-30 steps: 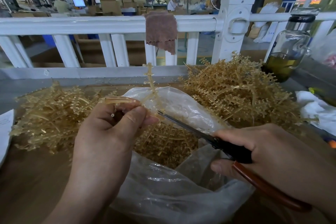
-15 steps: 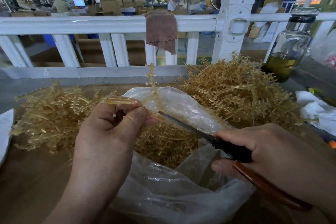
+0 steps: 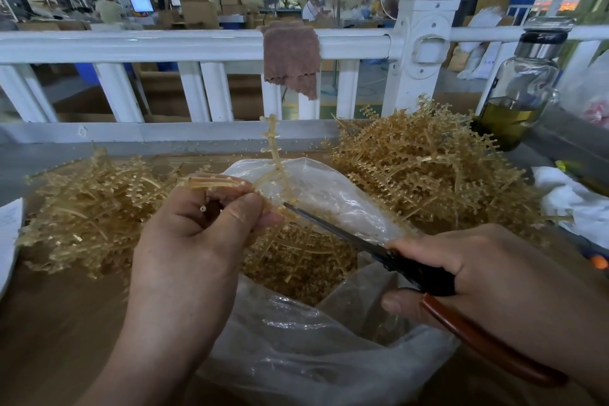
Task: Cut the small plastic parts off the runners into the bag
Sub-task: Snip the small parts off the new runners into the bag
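Note:
My left hand (image 3: 197,241) pinches a translucent amber runner (image 3: 275,155) over the open clear plastic bag (image 3: 313,356); one branch sticks up, another lies across my fingers. My right hand (image 3: 478,277) grips scissors (image 3: 346,234) with black blades and a brown handle. The blade tips sit right beside my left thumb, at the runner's branch above the bag. Inside the bag lies a mound of small amber parts (image 3: 306,267).
Amber runners are heaped to the left (image 3: 85,204) and to the right (image 3: 428,171) of the bag on the brown table. A white railing (image 3: 197,43) with a brown cloth (image 3: 291,56) runs behind. A glass bottle (image 3: 524,89) stands at the right, white cloth (image 3: 573,204) below it.
Almost nothing differs; the scissors' tips and the runner shifted only slightly, still at the same branch.

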